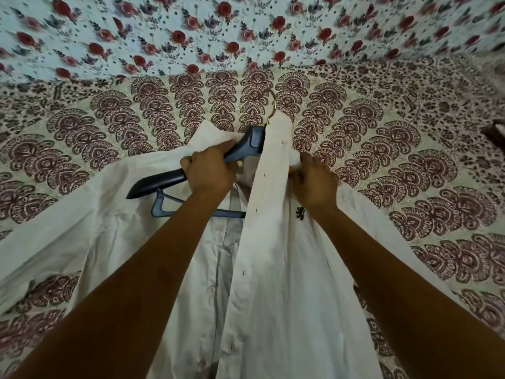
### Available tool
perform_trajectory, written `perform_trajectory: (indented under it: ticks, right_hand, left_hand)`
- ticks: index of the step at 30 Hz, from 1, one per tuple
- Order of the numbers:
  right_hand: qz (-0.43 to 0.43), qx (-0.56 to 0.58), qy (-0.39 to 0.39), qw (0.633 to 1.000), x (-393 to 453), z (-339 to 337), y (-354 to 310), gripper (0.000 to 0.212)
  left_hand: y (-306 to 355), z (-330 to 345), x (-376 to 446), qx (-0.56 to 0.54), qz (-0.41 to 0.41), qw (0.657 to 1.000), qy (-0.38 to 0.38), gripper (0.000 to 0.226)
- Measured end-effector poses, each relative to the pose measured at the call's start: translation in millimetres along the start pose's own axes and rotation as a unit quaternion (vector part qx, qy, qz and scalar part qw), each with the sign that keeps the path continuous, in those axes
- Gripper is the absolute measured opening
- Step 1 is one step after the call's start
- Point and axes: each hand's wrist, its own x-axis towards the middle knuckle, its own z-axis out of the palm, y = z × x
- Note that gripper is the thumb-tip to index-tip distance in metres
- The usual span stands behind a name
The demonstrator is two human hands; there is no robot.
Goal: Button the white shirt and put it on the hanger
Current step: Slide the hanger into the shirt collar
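Observation:
The white shirt lies open and unbuttoned over the patterned bedspread, its front panels apart. A small dark emblem marks its right chest. The dark blue hanger sits partly inside the shirt, with its left shoulder arm bare and its gold hook pointing away from me. My left hand is closed around the hanger's left arm. My right hand grips the shirt's right shoulder and collar fabric, which is bunched over the hanger's right side. The buttonhole placket runs down between my arms.
The bed is covered with a cream bedspread printed in maroon paisley. Behind it hangs a pale floral cloth with red roses. A dark object peeks in at the right edge.

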Motion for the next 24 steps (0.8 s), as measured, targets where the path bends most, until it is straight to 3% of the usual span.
perform_trajectory:
  ticks: [2, 4, 5, 7, 9, 12, 16, 18, 22, 24]
  right_hand:
    - [-0.004, 0.026, 0.023, 0.999, -1, 2, 6, 0.033]
    - [0.002, 0.060, 0.053, 0.997, 0, 2, 12, 0.031]
    - [0.008, 0.073, 0.063, 0.995, 1, 1, 15, 0.029]
    - [0.027, 0.092, 0.068, 0.993, 5, 1, 19, 0.025]
    - [0.032, 0.097, 0.065, 0.993, 9, 1, 21, 0.022]
    - [0.025, 0.097, 0.068, 0.993, 10, 2, 23, 0.021]
    - [0.005, 0.109, 0.075, 0.991, 9, 5, 25, 0.037]
    - [-0.002, 0.120, 0.088, 0.989, 7, 6, 24, 0.047]
    - [-0.003, 0.124, 0.095, 0.988, 5, 6, 24, 0.054]
    - [-0.005, 0.129, 0.099, 0.987, 5, 6, 25, 0.055]
  left_hand:
    - [-3, -3, -11, 0.035, 0.056, 0.995, 0.068, 0.040]
    - [-12, -7, -32, 0.073, 0.120, 0.968, 0.207, 0.029]
    - [-19, -8, -47, 0.073, 0.128, 0.953, 0.263, 0.023]
    - [-39, -4, -81, 0.043, 0.094, 0.948, 0.302, 0.020]
    - [-59, 7, -104, 0.005, 0.052, 0.960, 0.276, 0.023]
    - [-76, 32, -110, 0.027, 0.002, 0.987, 0.156, 0.034]
    - [-59, 53, -72, 0.121, -0.057, 0.991, -0.031, 0.081]
    - [-49, 56, -49, 0.108, -0.027, 0.993, -0.033, 0.075]
    - [-53, 49, -15, 0.062, -0.040, 0.997, 0.008, 0.037]
    - [-75, 44, -5, -0.058, -0.053, 0.997, 0.018, 0.030]
